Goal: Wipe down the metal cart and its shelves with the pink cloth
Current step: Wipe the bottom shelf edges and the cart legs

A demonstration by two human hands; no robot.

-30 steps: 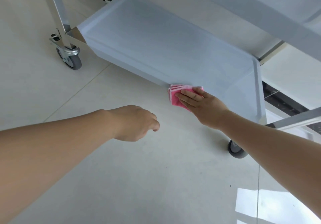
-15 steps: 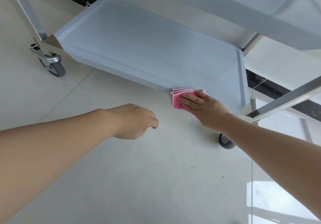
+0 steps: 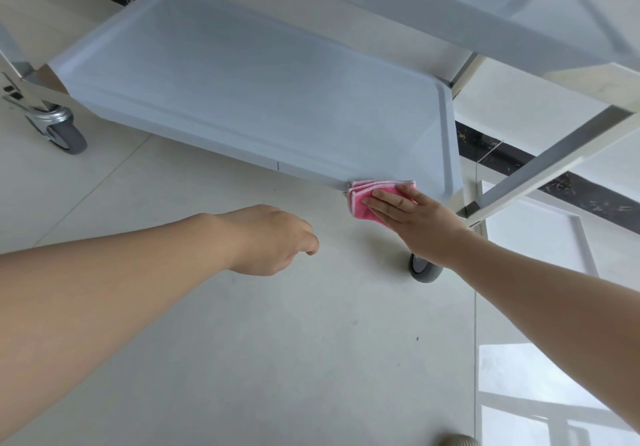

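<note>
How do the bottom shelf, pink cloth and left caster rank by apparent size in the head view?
1. bottom shelf
2. pink cloth, partly covered by the right hand
3. left caster, close to the cloth in apparent size, so that order is unsure

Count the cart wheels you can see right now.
2. One caster sits under the cart's left front corner; the other caster shows below the right hand, partly covered by the wrist. Any rear wheels are hidden behind the bottom shelf.

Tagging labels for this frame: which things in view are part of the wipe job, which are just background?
Job: pink cloth; right hand pressing it flat; bottom shelf; upper shelf; cart frame.

Background: left hand, idle; floor tiles; casters.
</note>
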